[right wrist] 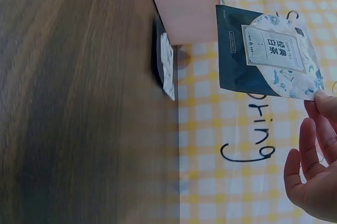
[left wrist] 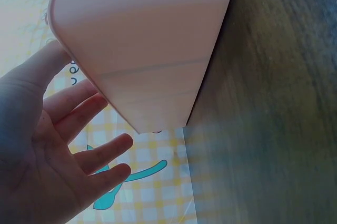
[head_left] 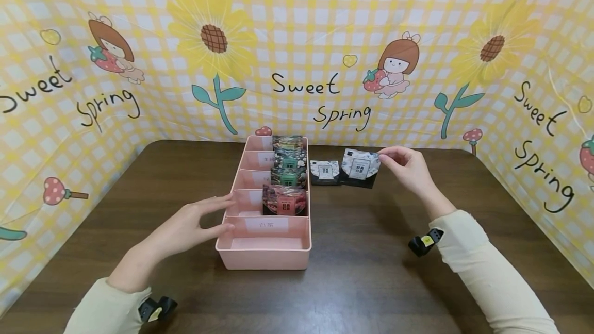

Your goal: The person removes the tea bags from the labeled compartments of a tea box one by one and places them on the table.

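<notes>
Between thumb and fingertips my right hand [head_left: 410,169] pinches the upper right corner of a white and black tea sachet [head_left: 359,166], raised off the table in the right wrist view. A second sachet of the same look [head_left: 325,171] lies on the table beside the box. My left hand [head_left: 185,226] rests at the left rim of a pink divided box [head_left: 263,257], fingers spread and fairly straight. Red tea sachets [head_left: 284,205] stand in the box's second compartment from the front. Green sachets [head_left: 290,164] stand in compartments behind. Only a white label [head_left: 266,225] shows in the front compartment.
The dark wooden table [head_left: 362,272] carries the box near its middle. A yellow checked cloth [head_left: 297,30] with sunflowers and lettering rises along the back and sides of the table. Each sleeve has a black strap [head_left: 426,242] at the wrist.
</notes>
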`<control>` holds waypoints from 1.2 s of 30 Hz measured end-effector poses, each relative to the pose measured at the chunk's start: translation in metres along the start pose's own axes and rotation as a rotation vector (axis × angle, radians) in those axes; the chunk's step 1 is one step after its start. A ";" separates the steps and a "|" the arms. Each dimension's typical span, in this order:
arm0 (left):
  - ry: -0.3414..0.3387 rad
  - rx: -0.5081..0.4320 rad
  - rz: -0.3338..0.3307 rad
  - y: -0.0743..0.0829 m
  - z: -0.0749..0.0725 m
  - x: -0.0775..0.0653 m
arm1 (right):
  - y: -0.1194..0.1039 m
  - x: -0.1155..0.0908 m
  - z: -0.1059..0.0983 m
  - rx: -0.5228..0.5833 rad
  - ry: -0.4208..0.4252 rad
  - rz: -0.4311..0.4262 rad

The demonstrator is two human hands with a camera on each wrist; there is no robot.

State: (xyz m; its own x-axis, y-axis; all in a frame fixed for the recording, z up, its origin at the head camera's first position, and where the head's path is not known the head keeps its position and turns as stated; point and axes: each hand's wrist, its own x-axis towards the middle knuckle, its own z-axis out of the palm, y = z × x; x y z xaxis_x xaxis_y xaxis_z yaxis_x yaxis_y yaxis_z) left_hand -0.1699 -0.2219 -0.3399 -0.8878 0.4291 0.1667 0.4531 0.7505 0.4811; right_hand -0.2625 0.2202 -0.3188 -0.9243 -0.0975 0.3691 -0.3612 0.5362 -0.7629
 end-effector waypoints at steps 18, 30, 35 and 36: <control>0.001 0.003 0.000 0.000 0.000 0.000 | 0.040 0.026 0.004 -0.135 -0.013 0.045; 0.008 0.008 0.007 -0.001 0.001 0.000 | 0.052 0.041 0.011 -0.175 -0.050 0.074; 0.010 0.011 0.007 -0.001 0.001 0.000 | 0.055 0.045 0.013 -0.185 -0.057 0.098; 0.010 0.011 0.006 -0.001 0.001 0.000 | 0.055 0.046 0.013 -0.185 -0.060 0.101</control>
State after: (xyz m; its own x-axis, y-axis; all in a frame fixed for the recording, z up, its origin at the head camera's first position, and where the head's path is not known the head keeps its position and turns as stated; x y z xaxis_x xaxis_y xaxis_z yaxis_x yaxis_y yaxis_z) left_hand -0.1705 -0.2223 -0.3414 -0.8858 0.4287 0.1779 0.4592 0.7534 0.4707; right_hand -0.3264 0.2340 -0.3510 -0.9624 -0.0822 0.2589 -0.2425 0.6898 -0.6822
